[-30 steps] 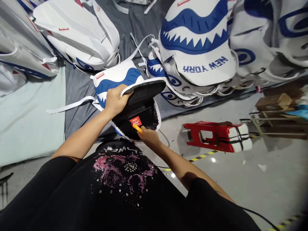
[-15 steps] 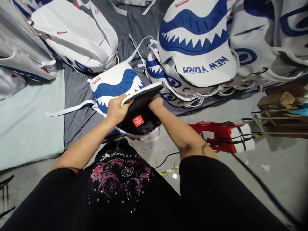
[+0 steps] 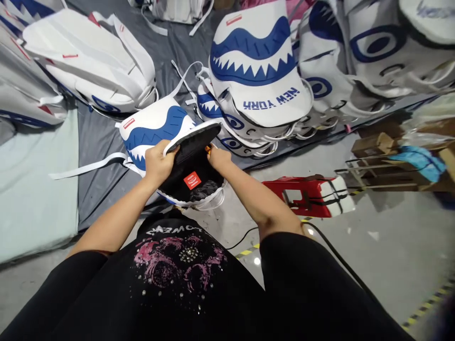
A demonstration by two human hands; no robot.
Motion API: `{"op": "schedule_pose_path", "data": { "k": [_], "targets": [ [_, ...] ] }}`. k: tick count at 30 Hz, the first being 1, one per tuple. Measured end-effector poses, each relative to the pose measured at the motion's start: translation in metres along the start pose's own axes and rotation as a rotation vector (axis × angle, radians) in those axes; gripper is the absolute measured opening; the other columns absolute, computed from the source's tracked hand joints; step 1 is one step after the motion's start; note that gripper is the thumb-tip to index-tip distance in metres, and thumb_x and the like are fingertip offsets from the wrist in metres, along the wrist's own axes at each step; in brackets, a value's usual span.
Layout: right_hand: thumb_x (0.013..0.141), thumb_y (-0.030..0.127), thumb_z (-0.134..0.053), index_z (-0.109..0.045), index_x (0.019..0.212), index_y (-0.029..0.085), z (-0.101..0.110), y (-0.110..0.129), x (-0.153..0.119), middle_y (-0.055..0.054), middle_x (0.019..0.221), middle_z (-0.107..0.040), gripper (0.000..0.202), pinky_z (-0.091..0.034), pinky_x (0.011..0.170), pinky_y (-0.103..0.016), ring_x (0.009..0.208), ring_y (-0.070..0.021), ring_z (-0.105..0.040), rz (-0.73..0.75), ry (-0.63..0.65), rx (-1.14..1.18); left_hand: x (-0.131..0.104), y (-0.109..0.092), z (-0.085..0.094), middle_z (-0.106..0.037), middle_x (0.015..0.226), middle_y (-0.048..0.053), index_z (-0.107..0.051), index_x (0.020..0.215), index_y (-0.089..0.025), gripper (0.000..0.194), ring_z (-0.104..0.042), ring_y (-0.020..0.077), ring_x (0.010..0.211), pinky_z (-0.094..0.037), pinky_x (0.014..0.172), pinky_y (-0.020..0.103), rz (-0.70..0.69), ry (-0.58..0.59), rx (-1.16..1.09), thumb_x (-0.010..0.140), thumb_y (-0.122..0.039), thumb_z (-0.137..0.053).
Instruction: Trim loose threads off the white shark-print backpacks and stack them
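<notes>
A white and blue backpack (image 3: pixel 152 128) with a shark-tooth print lies before me, its top flap lifted and its black lining (image 3: pixel 188 166) showing. My left hand (image 3: pixel 159 162) is closed on the edge of the raised flap. At the right side of the opening, my right hand (image 3: pixel 218 158) is closed round a small orange object (image 3: pixel 208 149), only the end of which shows. A red label (image 3: pixel 192 180) sits on the lining, beside crumpled black material (image 3: pixel 206 190).
More white and blue backpacks stand at the right (image 3: pixel 256 61) and upper left (image 3: pixel 92 57) on a grey cloth (image 3: pixel 103 137). A red and white object (image 3: pixel 309 195) is on the floor, near a cart with cardboard boxes (image 3: pixel 377 144).
The view has shifted, so the surroundings sit further left. The orange object now shows in my right hand, which has come slightly out of the opening. My left hand keeps its hold.
</notes>
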State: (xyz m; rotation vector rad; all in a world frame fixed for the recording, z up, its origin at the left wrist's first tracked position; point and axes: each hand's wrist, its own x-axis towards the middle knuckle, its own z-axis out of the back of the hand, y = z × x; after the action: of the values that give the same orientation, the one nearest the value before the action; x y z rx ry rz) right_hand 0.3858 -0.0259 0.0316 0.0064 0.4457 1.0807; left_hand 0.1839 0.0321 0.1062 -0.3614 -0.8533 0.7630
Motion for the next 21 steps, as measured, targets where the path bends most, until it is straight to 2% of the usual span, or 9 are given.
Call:
{"op": "schedule_pose_path", "data": {
  "k": [2, 5, 7, 9, 10, 14, 16, 19, 21],
  "targets": [
    [0.102, 0.033, -0.043, -0.060, 0.132, 0.012, 0.000, -0.017, 0.009, -0.020, 0.129, -0.067, 0.041, -0.050, 0.095, -0.035, 0.121, -0.0280, -0.064, 0.001, 0.129, -0.032, 0.001, 0.001, -0.001, -0.063, 0.065, -0.002, -0.066, 0.074, -0.020, 0.017, -0.054, 0.0131, 0.060, -0.040, 0.060, 0.024, 0.034, -0.050, 0.041, 0.084, -0.031, -0.060],
    [0.098, 0.038, -0.053, -0.070, 0.117, 0.011, -0.002, -0.048, -0.003, -0.019, 0.109, -0.074, 0.037, -0.052, 0.089, -0.035, 0.108, -0.0296, -0.070, -0.031, 0.303, -0.092, -0.002, 0.005, -0.007, -0.064, 0.066, -0.002, -0.067, 0.076, -0.019, 0.016, -0.055, 0.0136, 0.062, -0.039, 0.060, 0.025, 0.072, -0.104, 0.079, 0.084, -0.031, -0.059],
    [0.099, 0.044, -0.049, -0.068, 0.123, 0.013, -0.001, -0.054, -0.011, -0.019, 0.110, -0.074, 0.043, -0.052, 0.088, -0.035, 0.108, -0.0288, -0.070, -0.029, 0.202, -0.086, -0.006, 0.005, -0.010, -0.065, 0.068, -0.001, -0.069, 0.079, -0.019, 0.016, -0.056, 0.0139, 0.063, -0.040, 0.061, 0.025, 0.066, -0.107, 0.076, 0.084, -0.031, -0.059],
    [0.103, 0.044, -0.041, -0.060, 0.135, 0.016, 0.000, -0.050, -0.011, -0.018, 0.125, -0.069, 0.047, -0.051, 0.092, -0.035, 0.117, -0.0269, -0.066, 0.003, 0.063, -0.082, -0.009, 0.004, -0.012, -0.066, 0.068, -0.001, -0.069, 0.080, -0.020, 0.017, -0.056, 0.0139, 0.063, -0.040, 0.061, 0.025, 0.055, -0.098, 0.068, 0.084, -0.032, -0.059],
    [0.103, 0.041, -0.040, -0.059, 0.136, 0.016, 0.001, -0.047, -0.009, -0.018, 0.130, -0.067, 0.045, -0.051, 0.093, -0.034, 0.119, -0.0263, -0.065, 0.019, 0.046, -0.086, -0.010, 0.003, -0.011, -0.066, 0.068, -0.001, -0.070, 0.079, -0.020, 0.017, -0.056, 0.0137, 0.062, -0.040, 0.061, 0.025, 0.051, -0.091, 0.068, 0.084, -0.032, -0.059],
    [0.098, 0.034, -0.052, -0.069, 0.123, 0.013, -0.001, -0.047, -0.008, -0.019, 0.126, -0.069, 0.036, -0.051, 0.093, -0.036, 0.118, -0.0292, -0.066, 0.008, 0.208, -0.138, -0.013, 0.001, -0.008, -0.065, 0.066, -0.002, -0.069, 0.077, -0.020, 0.016, -0.055, 0.0133, 0.061, -0.040, 0.060, 0.025, 0.048, -0.096, 0.092, 0.083, -0.031, -0.059],
    [0.099, 0.039, -0.051, -0.068, 0.124, 0.013, -0.002, -0.048, -0.009, -0.020, 0.122, -0.070, 0.039, -0.051, 0.092, -0.037, 0.115, -0.0301, -0.067, 0.021, 0.111, -0.128, -0.014, -0.001, -0.008, -0.064, 0.065, -0.002, -0.069, 0.077, -0.020, 0.016, -0.055, 0.0133, 0.061, -0.040, 0.060, 0.025, 0.051, -0.110, 0.088, 0.083, -0.031, -0.059],
    [0.104, 0.041, -0.040, -0.059, 0.133, 0.012, -0.003, -0.029, 0.002, -0.022, 0.123, -0.069, 0.045, -0.051, 0.090, -0.035, 0.112, -0.0288, -0.068, 0.126, -0.088, -0.077, -0.013, -0.007, -0.007, -0.064, 0.065, -0.001, -0.068, 0.075, -0.020, 0.017, -0.054, 0.0131, 0.060, -0.040, 0.060, 0.025, 0.033, -0.081, 0.047, 0.082, -0.032, -0.059],
    [0.105, 0.032, -0.035, -0.056, 0.137, 0.012, -0.002, -0.008, 0.020, -0.021, 0.128, -0.067, 0.043, -0.051, 0.090, -0.032, 0.115, -0.0264, -0.067, 0.192, -0.100, -0.054, -0.011, -0.010, -0.005, -0.064, 0.064, -0.001, -0.067, 0.073, -0.020, 0.017, -0.054, 0.0130, 0.060, -0.041, 0.059, 0.025, 0.016, -0.020, 0.040, 0.082, -0.032, -0.059]
  ]
}}
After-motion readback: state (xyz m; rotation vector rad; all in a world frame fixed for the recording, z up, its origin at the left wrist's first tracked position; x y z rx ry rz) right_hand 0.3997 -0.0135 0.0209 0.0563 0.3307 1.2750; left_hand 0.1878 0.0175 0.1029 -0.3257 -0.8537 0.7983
